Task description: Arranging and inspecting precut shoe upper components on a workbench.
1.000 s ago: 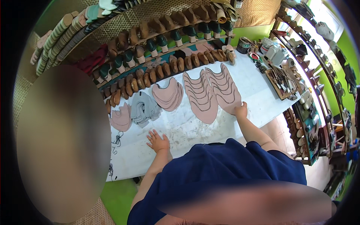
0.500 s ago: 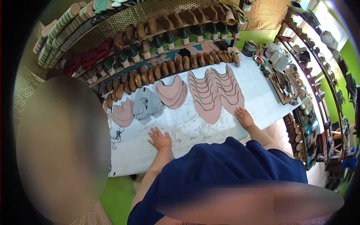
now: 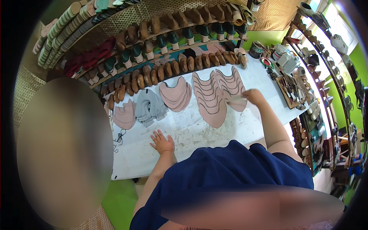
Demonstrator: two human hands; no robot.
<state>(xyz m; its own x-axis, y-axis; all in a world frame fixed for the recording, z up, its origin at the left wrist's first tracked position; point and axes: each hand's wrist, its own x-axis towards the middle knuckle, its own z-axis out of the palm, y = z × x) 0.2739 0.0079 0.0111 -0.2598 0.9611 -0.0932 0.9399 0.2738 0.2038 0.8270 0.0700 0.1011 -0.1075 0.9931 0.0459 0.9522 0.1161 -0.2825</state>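
Observation:
My right hand (image 3: pixel 254 96) is closed at the outer edge of the right row of pink shoe upper pieces (image 3: pixel 232 82), pinching one piece (image 3: pixel 237 100) whose pale, blurred underside shows as it lifts. These U-notched pieces overlap one another, with dark lines along their curved edges. A matching row of pink upper pieces (image 3: pixel 212 114) lies just left of it. My left hand (image 3: pixel 162 142) rests flat on the white table (image 3: pixel 184 142), fingers spread, holding nothing. Ahead of it are a grey stack of cut pieces (image 3: pixel 148 109) and a fanned pink stack (image 3: pixel 177 96).
Another pink stack (image 3: pixel 124 116) and a dark cord (image 3: pixel 120 137) lie at the table's left. Wooden shoe lasts (image 3: pixel 168 70) line the back edge, below shelves of more lasts. A tool tray (image 3: pixel 293 91), a can (image 3: pixel 256 50) and bottles stand right, beside a shoe rack (image 3: pixel 320 61).
My right hand has moved up and slightly right from the lowest right-row piece, going from lying flat to pinching a piece, which is now lifted. My left hand stays in place.

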